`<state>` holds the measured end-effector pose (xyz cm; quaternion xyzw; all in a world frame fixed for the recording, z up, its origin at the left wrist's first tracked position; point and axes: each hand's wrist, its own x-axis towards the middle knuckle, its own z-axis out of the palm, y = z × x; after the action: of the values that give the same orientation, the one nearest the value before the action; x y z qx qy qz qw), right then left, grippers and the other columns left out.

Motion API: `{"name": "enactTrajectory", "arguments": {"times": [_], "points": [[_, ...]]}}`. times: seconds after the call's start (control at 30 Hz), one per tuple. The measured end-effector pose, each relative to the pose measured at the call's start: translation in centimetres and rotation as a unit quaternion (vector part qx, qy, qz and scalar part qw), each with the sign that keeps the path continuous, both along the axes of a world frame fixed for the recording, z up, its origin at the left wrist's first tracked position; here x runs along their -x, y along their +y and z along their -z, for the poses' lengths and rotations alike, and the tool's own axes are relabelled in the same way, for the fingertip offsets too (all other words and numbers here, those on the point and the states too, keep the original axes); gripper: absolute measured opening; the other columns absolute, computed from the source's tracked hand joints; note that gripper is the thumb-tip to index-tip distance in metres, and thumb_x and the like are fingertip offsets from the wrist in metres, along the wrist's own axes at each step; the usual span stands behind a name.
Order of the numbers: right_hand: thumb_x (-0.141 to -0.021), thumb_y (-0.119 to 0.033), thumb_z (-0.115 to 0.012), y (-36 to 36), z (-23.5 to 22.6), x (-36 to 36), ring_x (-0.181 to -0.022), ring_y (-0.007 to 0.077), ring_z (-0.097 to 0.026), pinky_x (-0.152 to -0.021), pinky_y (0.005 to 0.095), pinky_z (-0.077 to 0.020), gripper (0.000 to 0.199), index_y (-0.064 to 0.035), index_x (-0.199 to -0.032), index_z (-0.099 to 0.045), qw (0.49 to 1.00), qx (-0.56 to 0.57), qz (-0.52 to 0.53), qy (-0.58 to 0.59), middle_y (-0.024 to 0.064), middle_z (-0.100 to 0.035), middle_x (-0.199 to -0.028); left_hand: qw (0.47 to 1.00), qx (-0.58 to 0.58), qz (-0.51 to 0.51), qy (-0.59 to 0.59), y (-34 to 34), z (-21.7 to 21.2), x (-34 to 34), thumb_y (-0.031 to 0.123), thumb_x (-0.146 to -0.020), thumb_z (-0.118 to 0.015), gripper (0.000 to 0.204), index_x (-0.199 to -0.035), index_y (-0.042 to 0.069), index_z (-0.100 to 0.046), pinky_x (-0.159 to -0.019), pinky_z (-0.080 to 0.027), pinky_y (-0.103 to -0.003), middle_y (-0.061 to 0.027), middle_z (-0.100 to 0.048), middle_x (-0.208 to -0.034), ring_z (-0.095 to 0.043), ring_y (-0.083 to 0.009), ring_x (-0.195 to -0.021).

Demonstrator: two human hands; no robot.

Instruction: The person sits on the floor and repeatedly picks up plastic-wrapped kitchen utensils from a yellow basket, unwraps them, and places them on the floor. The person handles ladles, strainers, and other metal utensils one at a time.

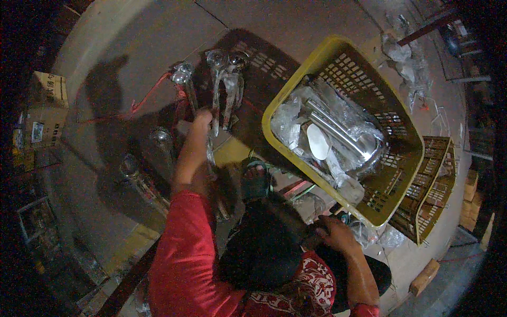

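Note:
My left hand (200,119) reaches forward over the floor and is closed around the handle of a shiny metal ladle (182,73), whose round bowl points away from me. A red strip (150,92) trails beside that ladle. Just right of the hand lie more ladles (216,58) in clear wrapping, bowls at the far end. Nearer to me on the left are another ladle (159,136) and a wrapped one (129,168), both in shadow. Beside my right knee, my right hand (338,233) is curled at a dark thing; its fingers are partly hidden.
A yellow plastic basket (272,119) stands tilted at my right, holding wrapped metal utensils and a white-looking spatula (317,141). Another slatted basket (438,185) is behind it. A cardboard box (50,100) stands far left. Clear plastic wrapping (404,66) litters the right side. My sandalled foot (256,177) is between.

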<state>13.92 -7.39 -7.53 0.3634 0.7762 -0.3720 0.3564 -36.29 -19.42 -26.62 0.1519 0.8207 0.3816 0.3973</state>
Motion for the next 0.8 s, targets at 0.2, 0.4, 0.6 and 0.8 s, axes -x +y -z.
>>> {"name": "enactTrajectory", "arguments": {"times": [0.2, 0.4, 0.6, 0.8], "points": [[-0.092, -0.033, -0.062, 0.0, 0.4, 0.0, -0.123, 0.038, -0.055, -0.104, 0.0453, -0.0444, 0.049, -0.0048, -0.131, -0.056, 1.0, -0.013, 0.023, -0.012, 0.0212, -0.059, -0.13, 0.995, 0.09, 0.002, -0.035, 4.7, 2.3, 2.5, 0.03, -0.105, -0.042, 0.033, -0.12, 0.005, -0.057, -0.087, -0.042, -0.035, -0.0059, -0.057, -0.104, -0.053, -0.0184, -0.095], [-0.092, -0.033, -0.062, 0.4, 0.0, 1.2, -0.122, 0.0384, -0.055, -0.104, 0.0462, -0.0443, 0.05, -0.006, -0.134, -0.054, 1.0, 0.011, 0.02, -0.013, 0.0211, -0.059, -0.13, 0.994, 0.081, -0.034, -0.071, 4.6, 6.8, 3.9, 0.03, -0.103, -0.045, 0.029, -0.114, 0.007, -0.059, -0.074, -0.043, -0.034, -0.0041, -0.057, -0.093, -0.053, -0.0172, -0.082], [-0.092, -0.031, -0.06, 0.2, -0.9, 1.1, -0.113, 0.0419, -0.06, -0.097, 0.0505, -0.0478, 0.044, -0.0053, -0.128, -0.059, 0.996, -0.029, 0.034, 0.073, 0.0231, -0.063, -0.122, 0.966, -0.074, -0.145, -0.202, 1.4, 7.9, 6.6, 0.03, -0.101, -0.048, 0.024, -0.108, 0.01, -0.061, -0.062, -0.045, -0.034, -0.0023, -0.057, -0.081, -0.052, -0.016, -0.069], [-0.09, -0.031, -0.064, 0.7, -8.8, 6.3, -0.107, 0.0396, -0.063, -0.096, 0.0467, -0.0489, 0.044, -0.0042, -0.124, -0.061, 0.959, 0.038, 0.186, 0.212, 0.0196, -0.065, -0.119, 0.969, -0.1, -0.208, -0.086, -7.0, -2.8, 11.8, 0.034, -0.098, -0.055, 0.027, -0.105, 0.009, -0.064, -0.062, -0.047, -0.034, 0.0004, -0.057, -0.077, -0.053, -0.0159, -0.065]]}}
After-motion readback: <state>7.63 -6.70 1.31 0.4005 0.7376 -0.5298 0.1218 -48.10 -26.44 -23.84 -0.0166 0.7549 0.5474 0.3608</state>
